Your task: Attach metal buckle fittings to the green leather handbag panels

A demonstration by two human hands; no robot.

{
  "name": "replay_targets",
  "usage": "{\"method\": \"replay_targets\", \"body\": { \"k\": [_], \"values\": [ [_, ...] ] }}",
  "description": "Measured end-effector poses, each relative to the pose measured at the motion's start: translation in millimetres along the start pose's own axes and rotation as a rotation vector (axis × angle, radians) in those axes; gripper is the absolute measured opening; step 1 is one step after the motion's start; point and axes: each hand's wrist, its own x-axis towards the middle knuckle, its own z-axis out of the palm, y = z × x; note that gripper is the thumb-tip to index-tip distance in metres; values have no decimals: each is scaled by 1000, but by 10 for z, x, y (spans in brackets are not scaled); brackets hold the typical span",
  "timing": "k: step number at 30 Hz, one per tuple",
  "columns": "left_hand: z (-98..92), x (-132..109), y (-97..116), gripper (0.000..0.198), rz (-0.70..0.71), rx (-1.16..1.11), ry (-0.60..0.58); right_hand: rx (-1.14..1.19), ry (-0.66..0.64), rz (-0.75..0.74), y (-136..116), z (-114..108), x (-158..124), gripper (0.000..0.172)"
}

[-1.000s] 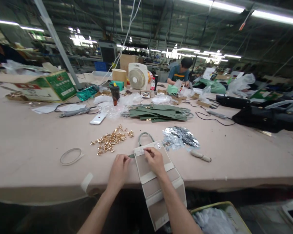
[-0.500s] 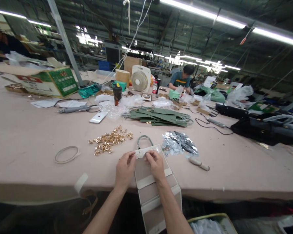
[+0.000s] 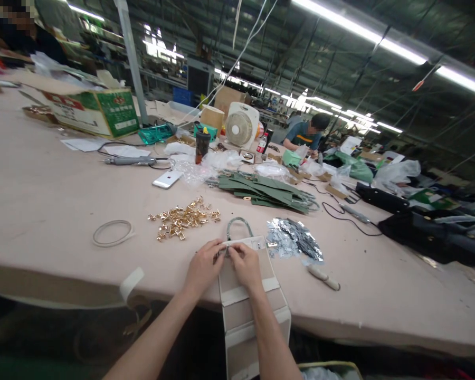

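A beige bag panel (image 3: 248, 312) with white trim lies over the table's near edge and hangs down past it. A grey-green loop handle (image 3: 238, 226) sticks out from its far end. My left hand (image 3: 203, 266) and my right hand (image 3: 243, 265) meet at the panel's top edge, fingers pinched together on the white strip there. A heap of gold metal clasps (image 3: 182, 218) lies just left of the handle. A pile of silvery foil pieces (image 3: 294, 239) lies to the right.
A white tape ring (image 3: 112, 233), a white-handled tool (image 3: 324, 277), a phone (image 3: 167, 179) and stacked green straps (image 3: 267, 190) lie on the pink table (image 3: 43, 200). Black bags (image 3: 435, 235) sit far right. A fan (image 3: 239, 126), boxes and another seated person (image 3: 306, 134) are at the back.
My left hand has moved right to the panel's top edge and now meets my right hand there. The view has tilted and shifted a little.
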Motion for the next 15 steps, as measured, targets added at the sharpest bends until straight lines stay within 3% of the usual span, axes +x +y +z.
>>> {"method": "replay_targets", "body": {
  "k": [9,15],
  "values": [
    [-10,-4,-18,39,-6,18,-10,-252,-5,-96,-106,4,70,16],
    [-31,2,13,44,0,1,-31,-263,118,-101,-36,80,41,22]
  ]
}}
